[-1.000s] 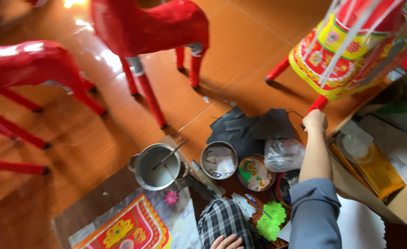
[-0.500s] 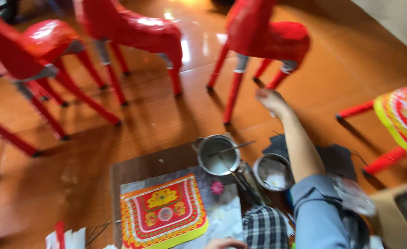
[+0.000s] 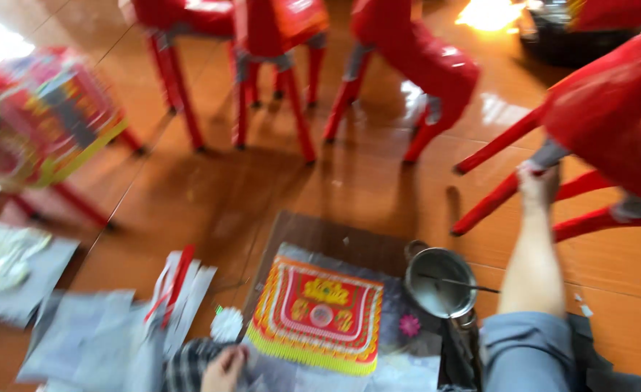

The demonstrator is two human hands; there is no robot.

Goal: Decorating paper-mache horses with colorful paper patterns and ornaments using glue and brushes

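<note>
My right hand (image 3: 539, 183) is stretched far out on the right and meets the slanted red leg (image 3: 494, 199) of a red paper animal figure (image 3: 610, 109). Blur hides whether the fingers grip the leg. My left hand (image 3: 223, 367) rests low at the bottom edge on checked cloth (image 3: 190, 363), its fingers curled beside a red and yellow ornamented paper panel (image 3: 319, 313). A metal pot (image 3: 440, 284) with a thin stick across it stands between the panel and my right forearm.
Several red paper figures on thin legs (image 3: 277, 80) stand across the glossy wooden floor at the back. A colourful decorated piece (image 3: 52, 116) sits at left. Grey paper sheets (image 3: 81, 334) and red strips (image 3: 175, 279) lie at lower left. A brown board (image 3: 320, 236) lies under the panel.
The view has swung left. My right arm has left the colourful piece on the right and now reaches to a red figure's leg. The left hand has stayed low.
</note>
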